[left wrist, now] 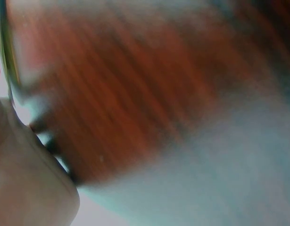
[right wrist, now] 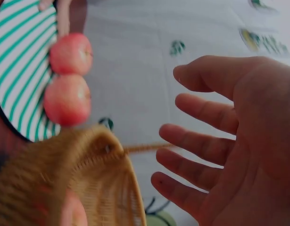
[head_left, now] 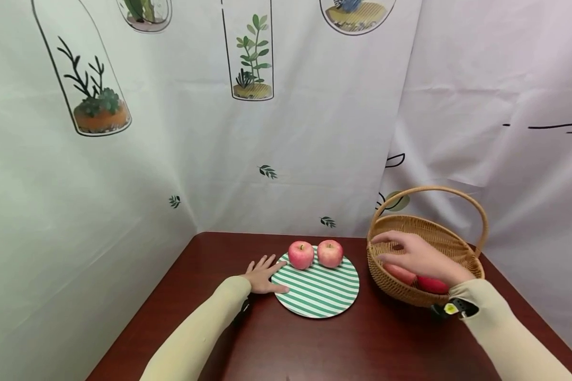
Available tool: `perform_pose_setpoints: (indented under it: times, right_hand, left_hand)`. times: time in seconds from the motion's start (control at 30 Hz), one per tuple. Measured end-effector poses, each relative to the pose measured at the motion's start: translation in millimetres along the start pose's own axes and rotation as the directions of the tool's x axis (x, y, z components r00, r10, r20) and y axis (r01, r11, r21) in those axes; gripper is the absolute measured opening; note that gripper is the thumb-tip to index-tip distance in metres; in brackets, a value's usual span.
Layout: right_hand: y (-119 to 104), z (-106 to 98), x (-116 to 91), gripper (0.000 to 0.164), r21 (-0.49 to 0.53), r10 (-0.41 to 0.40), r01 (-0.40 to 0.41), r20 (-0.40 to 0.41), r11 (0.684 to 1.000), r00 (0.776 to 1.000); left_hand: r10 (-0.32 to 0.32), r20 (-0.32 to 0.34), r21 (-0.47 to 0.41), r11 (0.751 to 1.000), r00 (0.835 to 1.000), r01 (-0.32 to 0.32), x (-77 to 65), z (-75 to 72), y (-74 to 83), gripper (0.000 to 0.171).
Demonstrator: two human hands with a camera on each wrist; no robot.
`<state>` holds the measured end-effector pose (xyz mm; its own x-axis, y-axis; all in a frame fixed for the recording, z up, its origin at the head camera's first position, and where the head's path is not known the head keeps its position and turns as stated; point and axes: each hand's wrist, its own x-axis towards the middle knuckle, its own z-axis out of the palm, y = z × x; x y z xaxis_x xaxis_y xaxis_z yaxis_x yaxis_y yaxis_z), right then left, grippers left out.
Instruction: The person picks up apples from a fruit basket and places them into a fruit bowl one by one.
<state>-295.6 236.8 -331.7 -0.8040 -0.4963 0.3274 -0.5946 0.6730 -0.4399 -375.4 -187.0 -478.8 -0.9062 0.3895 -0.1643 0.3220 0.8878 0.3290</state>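
Observation:
Fingers spread, my left hand (head_left: 263, 276) rests at the left rim of a round plate (head_left: 320, 293) with green and white stripes. Two red apples, a left one (head_left: 301, 255) and a right one (head_left: 330, 254), sit side by side on its far part. My right hand (head_left: 416, 255) is over a wicker basket (head_left: 386, 286), holding nothing. The right wrist view shows this hand's fingers (right wrist: 196, 143) apart and slightly bent. Inside the basket lie a pinkish apple (head_left: 400, 274) and a deeper red rounded thing (head_left: 432, 286), both partly covered by my right hand and wrist.
The basket's tall arched handle (head_left: 429, 189) rises above its opening. Everything stands on a dark red-brown table (head_left: 310, 349). Pale cloth (head_left: 291, 143) printed with plants hangs behind and along the sides.

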Motion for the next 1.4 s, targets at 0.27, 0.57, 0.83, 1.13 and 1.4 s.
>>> perform_pose_setpoints:
  times: [0.27,0.57,0.83,1.13,1.4]
  right_hand:
    - [30,-29,-3,0.03,0.02,0.064,-0.064,0.006,0.998,0.998]
    - [47,-45,-4,0.031,0.043,0.078,-0.077,-0.008,0.996,0.997]
    - [58,-52,-3,0.033,0.123,0.093,-0.095,0.025,0.988,0.995]
    - [73,-54,-1,0.042,0.265,0.191,-0.204,0.074,0.943,0.979]
    - [92,-47,-2,0.049,0.407,0.226,-0.233,0.064,0.883,0.972]
  left_hand:
    - [-0.001,-0.005,-0.011,1.0,1.0,0.001,0.4,2.0,-1.3,0.107]
    - [-0.014,0.009,0.028,1.0,1.0,0.013,-12.3,-8.1,12.7,0.096]
    - [0.003,-0.002,-0.005,1.0,1.0,-0.003,-11.3,-6.4,9.9,0.1]
    - [0.01,-0.009,-0.037,0.999,1.0,-0.01,-8.9,-2.7,3.1,0.107]
    - [-0.009,-0.012,0.026,1.0,1.0,0.009,-3.9,-0.8,3.6,0.098]
